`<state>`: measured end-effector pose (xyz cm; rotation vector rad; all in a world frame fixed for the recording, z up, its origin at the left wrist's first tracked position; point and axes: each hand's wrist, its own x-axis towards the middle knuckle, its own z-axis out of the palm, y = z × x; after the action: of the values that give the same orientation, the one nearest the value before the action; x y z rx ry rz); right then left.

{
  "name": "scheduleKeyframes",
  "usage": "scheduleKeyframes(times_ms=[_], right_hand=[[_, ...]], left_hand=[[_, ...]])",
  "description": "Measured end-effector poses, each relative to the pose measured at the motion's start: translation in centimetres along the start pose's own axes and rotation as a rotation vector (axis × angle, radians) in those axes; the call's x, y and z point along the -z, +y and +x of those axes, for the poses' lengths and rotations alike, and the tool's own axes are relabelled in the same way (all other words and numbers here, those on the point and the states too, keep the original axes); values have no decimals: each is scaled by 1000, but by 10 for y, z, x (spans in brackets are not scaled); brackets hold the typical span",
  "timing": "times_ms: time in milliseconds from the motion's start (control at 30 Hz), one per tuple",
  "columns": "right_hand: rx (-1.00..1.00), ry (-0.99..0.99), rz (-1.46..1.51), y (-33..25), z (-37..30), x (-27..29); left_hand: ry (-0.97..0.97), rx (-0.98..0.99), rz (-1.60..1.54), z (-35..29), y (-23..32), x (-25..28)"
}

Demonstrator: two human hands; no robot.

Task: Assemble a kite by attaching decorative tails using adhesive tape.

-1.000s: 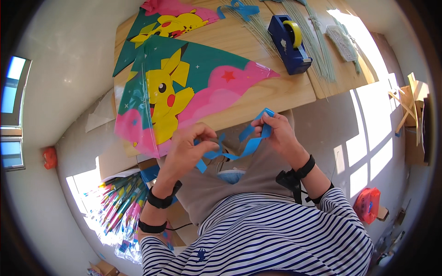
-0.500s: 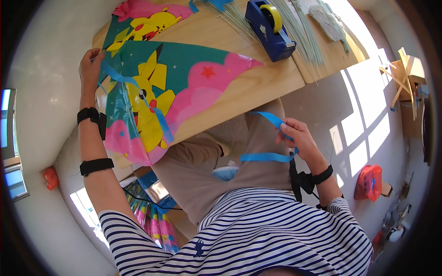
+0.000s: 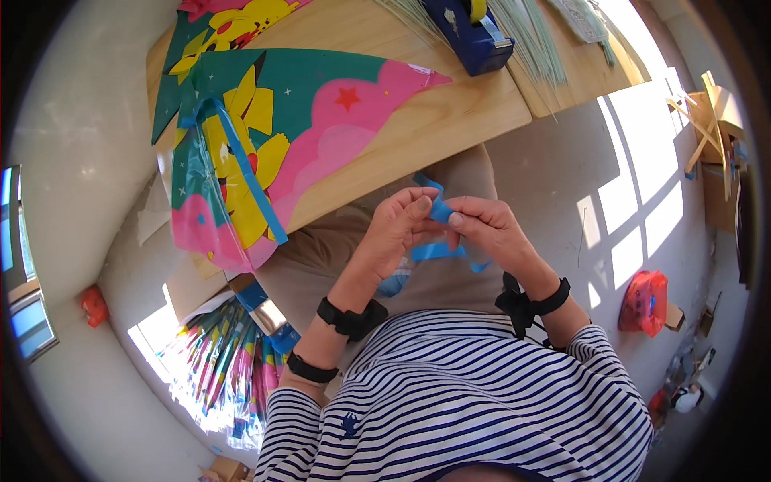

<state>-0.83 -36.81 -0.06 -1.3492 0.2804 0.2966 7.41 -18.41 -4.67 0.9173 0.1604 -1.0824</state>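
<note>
A blue ribbon (image 3: pixel 441 211) is pinched between my two hands above my lap, its loose ends hanging in loops. My left hand (image 3: pixel 395 229) has its thumb and fingers closed at the ribbon's left side. Close beside it, my right hand (image 3: pixel 491 228) grips the same ribbon between thumb and finger. A triangular plastic kite (image 3: pixel 313 120), green and pink with a yellow cartoon figure, lies at the table's left and overhangs its front edge. Another stretch of blue ribbon (image 3: pixel 250 178) runs across the kite.
On the wooden table (image 3: pixel 450 120) stand a blue tape dispenser (image 3: pixel 474 40) and bundles of thin pale rods (image 3: pixel 530 40). A second kite (image 3: pixel 241 28) lies behind the first. Folded kites (image 3: pixel 225 361) stand at lower left. A red bag (image 3: pixel 642 301) sits on the floor at right.
My left hand has left the kite's upper left corner and come to the ribbon at my right hand. My right hand has moved slightly left. The ribbon on the kite now lies straighter.
</note>
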Motion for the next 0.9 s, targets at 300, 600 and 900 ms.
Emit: scheduleKeyframes(times_ms=[300, 600, 900], right_hand=[[-123, -71, -140, 26, -22, 11], [25, 15, 566, -4, 21, -1], [170, 123, 233, -5, 38, 17]], left_hand=[[211, -471, 173, -15, 40, -33], [145, -549, 908, -37, 3, -53], [1108, -759, 1757, -11, 74, 105]])
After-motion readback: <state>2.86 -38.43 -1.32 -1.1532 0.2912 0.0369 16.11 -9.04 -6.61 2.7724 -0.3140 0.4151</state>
